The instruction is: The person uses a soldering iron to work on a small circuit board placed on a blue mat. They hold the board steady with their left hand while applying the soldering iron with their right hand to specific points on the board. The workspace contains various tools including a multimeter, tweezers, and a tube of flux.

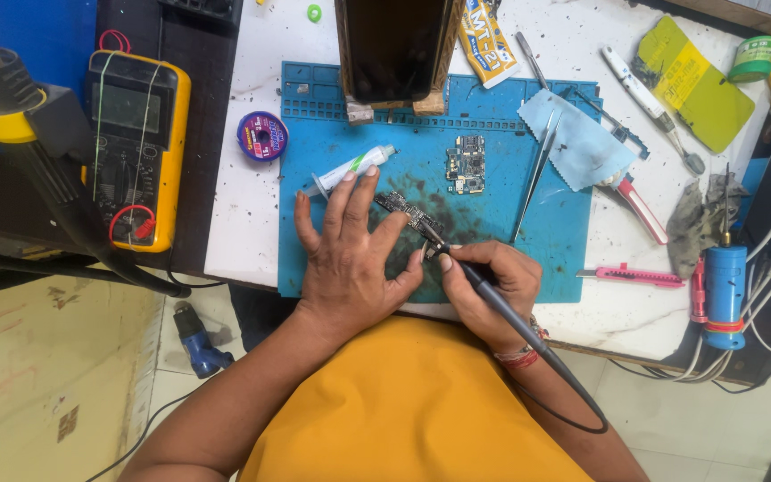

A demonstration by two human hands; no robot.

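Note:
My left hand [348, 259] lies flat with fingers spread on the blue work mat [350, 161], its fingertips steadying a long narrow circuit board [401, 207]. My right hand [491, 284] grips a dark soldering iron [493, 299] like a pen, its tip touching the near end of that board. The iron's cable trails back over my right wrist. A second, smaller circuit board [466, 164] lies apart on the mat further back. A white tube with a green band [352, 170] rests just beyond my left fingertips.
Tweezers [535, 170] and a pale blue cloth [577, 143] lie on the mat's right. A phone in a holder [394, 45] stands behind. A yellow multimeter [140, 147] sits left, a purple solder wick spool [262, 136] beside it. Pink cutters [631, 276] and a blue tool [725, 286] sit right.

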